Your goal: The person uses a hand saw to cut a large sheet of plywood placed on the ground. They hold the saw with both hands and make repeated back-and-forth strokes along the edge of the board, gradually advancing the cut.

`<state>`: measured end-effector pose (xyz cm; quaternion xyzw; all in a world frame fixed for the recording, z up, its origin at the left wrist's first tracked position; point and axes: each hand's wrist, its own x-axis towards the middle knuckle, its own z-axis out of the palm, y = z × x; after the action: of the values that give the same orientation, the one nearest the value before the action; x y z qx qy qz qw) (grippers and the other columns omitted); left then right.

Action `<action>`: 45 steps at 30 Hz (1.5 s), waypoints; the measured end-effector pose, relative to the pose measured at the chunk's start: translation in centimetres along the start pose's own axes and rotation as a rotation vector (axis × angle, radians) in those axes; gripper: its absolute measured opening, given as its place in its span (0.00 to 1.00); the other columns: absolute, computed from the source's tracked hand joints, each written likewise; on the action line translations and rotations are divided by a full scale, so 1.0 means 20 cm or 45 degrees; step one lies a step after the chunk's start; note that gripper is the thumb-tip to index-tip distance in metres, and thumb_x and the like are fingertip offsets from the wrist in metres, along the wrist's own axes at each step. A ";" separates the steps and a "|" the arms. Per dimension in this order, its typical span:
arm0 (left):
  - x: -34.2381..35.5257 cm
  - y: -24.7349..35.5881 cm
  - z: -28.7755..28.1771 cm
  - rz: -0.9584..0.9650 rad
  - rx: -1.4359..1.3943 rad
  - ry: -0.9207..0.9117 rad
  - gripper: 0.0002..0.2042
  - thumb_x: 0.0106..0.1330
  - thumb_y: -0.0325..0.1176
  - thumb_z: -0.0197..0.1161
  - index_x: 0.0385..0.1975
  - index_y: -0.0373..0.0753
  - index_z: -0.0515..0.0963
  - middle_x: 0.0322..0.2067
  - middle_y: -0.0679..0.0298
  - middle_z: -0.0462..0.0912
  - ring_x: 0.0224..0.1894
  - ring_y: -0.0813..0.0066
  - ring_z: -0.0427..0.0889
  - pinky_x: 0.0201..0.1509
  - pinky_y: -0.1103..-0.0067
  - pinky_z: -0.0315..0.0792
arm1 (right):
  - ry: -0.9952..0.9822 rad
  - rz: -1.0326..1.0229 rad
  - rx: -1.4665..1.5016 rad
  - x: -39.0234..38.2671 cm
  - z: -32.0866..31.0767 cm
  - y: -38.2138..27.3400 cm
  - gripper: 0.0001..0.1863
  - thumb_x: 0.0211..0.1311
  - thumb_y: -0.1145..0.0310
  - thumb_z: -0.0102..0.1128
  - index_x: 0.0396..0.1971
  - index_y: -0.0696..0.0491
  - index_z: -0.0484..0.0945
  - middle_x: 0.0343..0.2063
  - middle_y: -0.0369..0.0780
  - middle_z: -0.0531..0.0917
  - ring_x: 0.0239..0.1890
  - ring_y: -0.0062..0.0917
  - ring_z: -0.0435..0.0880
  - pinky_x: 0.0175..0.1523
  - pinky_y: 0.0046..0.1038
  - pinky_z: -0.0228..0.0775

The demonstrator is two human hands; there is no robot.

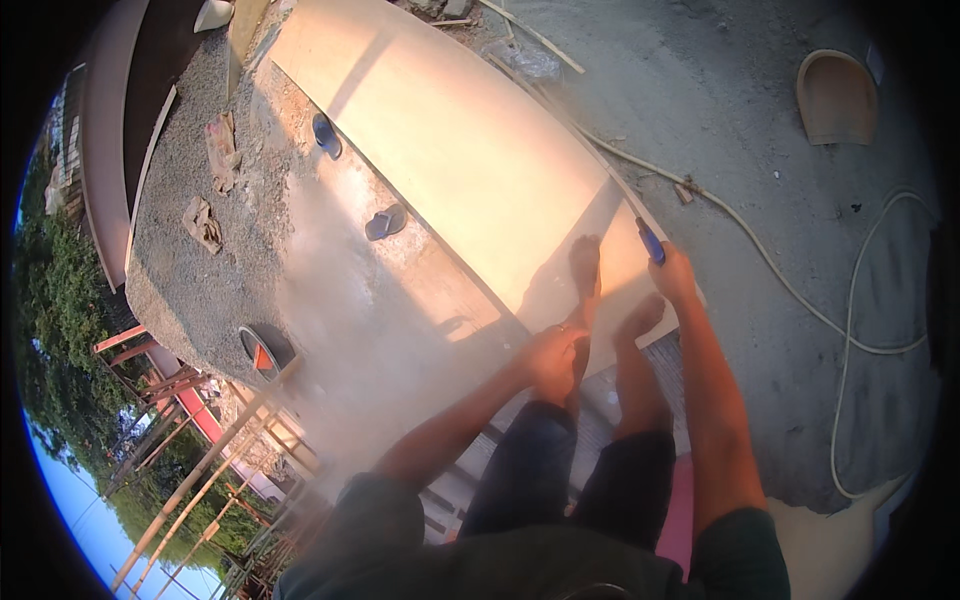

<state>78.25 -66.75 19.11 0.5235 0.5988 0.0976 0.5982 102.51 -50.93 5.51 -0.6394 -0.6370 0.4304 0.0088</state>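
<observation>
A large pale board [450, 140], like a plywood sheet, slants away from me, with my bare feet on its near end. At its right edge my right hand [672, 272] is closed around a blue-handled tool [651, 243]. The tool's short dark end points toward the board's edge; its exact kind is not clear. My left hand [553, 362] is closed in front of my left shin. Whether anything is in its fingers is hidden. My shadow falls across the board.
Two flip-flops [384, 222] lie along the board's left side. Beyond them rises a gravel heap [180, 270] with a dark bucket [264, 350] at its foot. A pale hose [740, 212] curves over the ground at right, below a tan curved shell [836, 98]. Bamboo poles [195, 480] stand lower left.
</observation>
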 end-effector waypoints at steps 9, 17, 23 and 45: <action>-1.23 0.28 -0.71 -0.609 0.300 -0.227 0.21 0.65 0.23 0.52 0.58 0.39 0.76 0.51 0.49 0.81 0.54 0.51 0.80 0.61 0.64 0.72 | -0.040 0.021 0.001 -0.02 -0.03 0.09 0.15 0.61 0.65 0.64 0.45 0.56 0.79 0.37 0.54 0.85 0.43 0.53 0.84 0.47 0.47 0.74; -1.06 0.29 -0.12 -0.477 -0.089 0.139 0.20 0.66 0.18 0.49 0.56 0.37 0.77 0.51 0.52 0.81 0.55 0.54 0.80 0.61 0.67 0.72 | -0.059 0.280 -0.166 0.05 0.02 0.10 0.18 0.59 0.54 0.63 0.37 0.53 0.85 0.33 0.53 0.86 0.39 0.52 0.86 0.46 0.47 0.77; -0.15 0.36 0.31 -0.024 -0.158 0.154 0.19 0.65 0.19 0.52 0.56 0.36 0.76 0.48 0.51 0.81 0.48 0.51 0.81 0.52 0.66 0.75 | -0.118 0.337 -0.129 -0.04 -0.19 0.04 0.16 0.55 0.59 0.62 0.35 0.55 0.86 0.31 0.53 0.87 0.36 0.50 0.87 0.45 0.46 0.78; 0.76 0.28 0.83 -0.186 -0.045 -0.035 0.13 0.66 0.28 0.55 0.47 0.37 0.80 0.45 0.51 0.83 0.52 0.52 0.80 0.55 0.59 0.71 | -0.109 0.419 -0.085 0.21 -0.02 0.01 0.16 0.55 0.60 0.62 0.26 0.61 0.82 0.23 0.49 0.85 0.26 0.38 0.87 0.37 0.39 0.76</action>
<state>98.68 -61.51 9.56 0.4690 0.6255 0.0569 0.6210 102.15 -47.43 3.33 -0.7161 -0.5375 0.4314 -0.1102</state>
